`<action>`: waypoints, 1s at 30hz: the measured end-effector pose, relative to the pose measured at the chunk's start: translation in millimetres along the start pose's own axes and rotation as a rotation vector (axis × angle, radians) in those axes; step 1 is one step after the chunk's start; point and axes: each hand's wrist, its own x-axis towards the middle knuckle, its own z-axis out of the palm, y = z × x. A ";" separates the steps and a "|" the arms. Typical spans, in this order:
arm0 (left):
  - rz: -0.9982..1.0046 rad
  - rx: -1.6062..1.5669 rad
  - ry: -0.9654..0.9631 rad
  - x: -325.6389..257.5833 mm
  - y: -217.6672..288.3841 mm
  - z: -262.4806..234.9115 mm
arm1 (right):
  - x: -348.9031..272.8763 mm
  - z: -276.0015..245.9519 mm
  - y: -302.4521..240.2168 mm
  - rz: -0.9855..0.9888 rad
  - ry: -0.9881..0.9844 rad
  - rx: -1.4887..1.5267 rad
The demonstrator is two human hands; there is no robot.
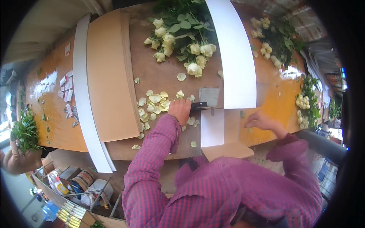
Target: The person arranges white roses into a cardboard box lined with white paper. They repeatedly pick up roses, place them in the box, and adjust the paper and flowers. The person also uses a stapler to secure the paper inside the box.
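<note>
My left hand [180, 111] is closed round a black-handled tool [199, 106] with a small metal end; its exact kind does not show. The tool lies over the top of a folded sheet of white-and-brown cardboard [213, 131] at the table's near edge. A grey metal plate [209, 96] sits just beyond it. My right hand [262, 122] hovers right of the cardboard, slightly blurred, with fingers curled together; anything in them is too small to make out. Loose pale yellow petals [155, 98] lie around my left hand.
Cream roses [163, 38] lie at the back, with more [266, 51] at far right. A brown cardboard stack [110, 76], a white strip [85, 95] and a white board [235, 53] cross the table. Another person's hand [19, 161] holds greenery at left. A cluttered crate [72, 190] stands below.
</note>
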 end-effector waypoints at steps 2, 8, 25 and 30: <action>-0.055 -0.026 0.078 -2.9 6.9 2.6 | -25.4 -53.0 24.5 0.062 0.155 -0.100; -0.210 -0.208 0.207 -21.0 10.7 1.9 | 48.3 -189.4 15.7 -0.043 0.752 -0.791; -0.044 -1.312 0.372 -4.2 79.9 -78.5 | 311.4 -279.7 -152.3 2.228 -1.976 3.286; 0.068 -1.729 0.231 28.7 89.6 -108.6 | 342.0 -281.8 -157.9 2.304 -2.087 3.124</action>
